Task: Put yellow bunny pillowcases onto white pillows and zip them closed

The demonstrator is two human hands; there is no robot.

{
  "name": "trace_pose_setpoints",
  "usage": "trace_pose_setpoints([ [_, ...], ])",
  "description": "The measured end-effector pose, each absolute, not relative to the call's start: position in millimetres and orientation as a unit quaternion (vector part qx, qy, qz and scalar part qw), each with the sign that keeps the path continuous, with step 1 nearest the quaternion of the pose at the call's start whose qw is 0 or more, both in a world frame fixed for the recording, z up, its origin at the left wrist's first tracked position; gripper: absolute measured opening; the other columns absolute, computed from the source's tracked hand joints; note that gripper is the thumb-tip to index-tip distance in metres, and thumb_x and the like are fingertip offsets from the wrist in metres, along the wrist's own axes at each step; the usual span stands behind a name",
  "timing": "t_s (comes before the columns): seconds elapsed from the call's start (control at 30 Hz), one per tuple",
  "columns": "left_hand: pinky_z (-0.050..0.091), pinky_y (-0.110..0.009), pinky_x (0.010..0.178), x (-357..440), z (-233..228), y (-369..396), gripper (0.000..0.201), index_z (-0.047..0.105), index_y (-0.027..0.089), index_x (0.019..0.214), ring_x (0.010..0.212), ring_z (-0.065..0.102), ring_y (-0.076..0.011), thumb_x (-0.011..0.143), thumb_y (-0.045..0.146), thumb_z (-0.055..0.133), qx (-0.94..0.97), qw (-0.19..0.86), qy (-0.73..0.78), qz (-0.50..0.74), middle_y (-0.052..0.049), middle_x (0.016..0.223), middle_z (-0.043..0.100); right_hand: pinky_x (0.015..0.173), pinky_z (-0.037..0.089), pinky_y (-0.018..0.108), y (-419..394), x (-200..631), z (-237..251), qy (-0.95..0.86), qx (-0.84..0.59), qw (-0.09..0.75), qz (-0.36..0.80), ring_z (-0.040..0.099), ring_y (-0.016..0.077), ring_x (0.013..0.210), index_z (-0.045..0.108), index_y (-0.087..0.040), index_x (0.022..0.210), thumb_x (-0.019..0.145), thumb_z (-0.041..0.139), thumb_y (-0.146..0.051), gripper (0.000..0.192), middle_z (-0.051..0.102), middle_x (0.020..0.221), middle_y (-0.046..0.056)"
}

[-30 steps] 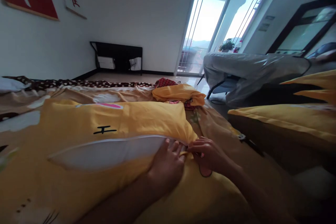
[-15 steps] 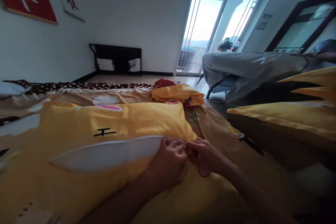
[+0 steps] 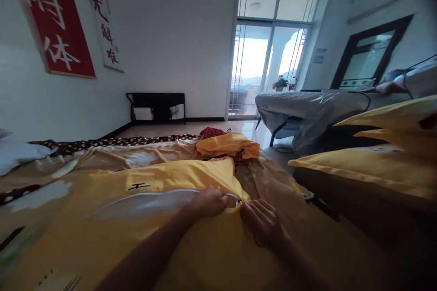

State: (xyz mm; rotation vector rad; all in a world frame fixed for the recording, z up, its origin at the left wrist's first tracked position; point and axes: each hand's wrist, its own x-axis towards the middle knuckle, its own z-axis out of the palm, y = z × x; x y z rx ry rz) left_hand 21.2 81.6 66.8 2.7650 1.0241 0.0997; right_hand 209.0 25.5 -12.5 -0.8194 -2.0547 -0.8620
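Note:
A yellow pillowcase (image 3: 191,170) with a black stitched mark lies across the bed, its long side opening gaping. Through the gap shows a white inner pillow (image 3: 146,204), and a pale strip like a zipper runs along the upper edge. My left hand (image 3: 210,201) is closed on the opening's edge near its right end. Just beside it, my right hand (image 3: 262,220) pinches the case at the end of the opening, fingers curled. A small light piece shows between the hands, too small to name.
Folded yellow cloth (image 3: 227,145) lies beyond the pillowcase on the patterned bedding (image 3: 273,177). At right are stacked yellow pillows (image 3: 358,166). A plastic-covered table (image 3: 300,104) stands behind them, and a low black rack (image 3: 157,100) is against the wall.
The view has tilted up, showing more of the wall scrolls and window. My hands have moved slightly apart, and the opening looks narrower, with its right end now showing between them.

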Motion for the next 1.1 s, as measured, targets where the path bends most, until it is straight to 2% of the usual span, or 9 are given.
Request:
trace_pose_setpoints([
  [0.07,0.045,-0.026,0.063,27,81,80,0.028,0.07,0.014,0.081,0.075,0.065,-0.0188,0.083,0.021,0.043,0.911,0.094,0.4,0.03,-0.01,0.085,0.072,0.059,0.037,0.031,23,206,-9,-0.798,-0.314,0.385,-0.341,0.056,0.0167,0.064,0.056,-0.014,0.103,0.087,0.039,-0.007,0.024,0.065,0.073,0.007],
  [0.13,0.045,-0.027,0.062,33,90,72,0.027,0.07,0.014,0.079,0.074,0.065,-0.0202,0.081,0.024,0.045,0.89,0.081,0.442,0.076,-0.011,0.083,0.071,0.059,0.036,0.032,22,205,-8,-0.794,-0.31,0.391,-0.347,0.055,0.0166,0.062,0.056,-0.015,0.101,0.088,0.04,-0.008,0.022,0.065,0.073,0.007],
  [0.3,0.047,-0.028,0.068,44,85,57,0.028,0.067,0.017,0.087,0.078,0.065,-0.0195,0.088,0.033,0.044,0.881,0.083,0.433,0.173,-0.008,0.083,0.071,0.058,0.034,0.032,25,205,-14,-0.795,-0.309,0.385,-0.352,0.051,0.0169,0.061,0.056,-0.014,0.098,0.09,0.038,-0.009,0.02,0.062,0.07,0.007],
  [0.37,0.046,-0.026,0.067,45,76,60,0.021,0.065,0.017,0.093,0.076,0.065,-0.0173,0.085,0.029,0.05,0.886,0.115,0.411,0.18,-0.005,0.082,0.071,0.059,0.033,0.032,27,205,-17,-0.796,-0.313,0.381,-0.351,0.05,0.0162,0.061,0.056,-0.014,0.096,0.09,0.039,-0.008,0.019,0.061,0.069,0.006],
  [0.47,0.046,-0.023,0.065,43,66,67,0.017,0.067,0.016,0.09,0.072,0.063,-0.0147,0.082,0.024,0.053,0.892,0.164,0.381,0.179,-0.004,0.081,0.071,0.059,0.032,0.033,28,206,-20,-0.796,-0.316,0.384,-0.344,0.048,0.0159,0.061,0.055,-0.014,0.092,0.09,0.038,-0.008,0.018,0.059,0.068,0.005],
  [0.73,0.046,-0.021,0.064,34,65,71,0.02,0.072,0.011,0.087,0.07,0.063,-0.014,0.073,0.015,0.059,0.89,0.239,0.341,0.189,-0.005,0.079,0.073,0.059,0.031,0.033,27,203,-22,-0.796,-0.318,0.392,-0.334,0.046,0.0153,0.059,0.054,-0.015,0.082,0.09,0.038,-0.007,0.02,0.055,0.065,0.004],
  [1.1,0.043,-0.022,0.063,42,58,77,0.018,0.074,0.015,0.077,0.068,0.062,-0.0156,0.076,0.022,0.057,0.901,0.159,0.372,0.154,-0.005,0.076,0.072,0.062,0.033,0.031,37,207,-33,-0.791,-0.311,0.39,-0.355,0.046,0.0144,0.062,0.055,-0.014,0.086,0.092,0.04,-0.007,0.017,0.056,0.068,0.003],
])
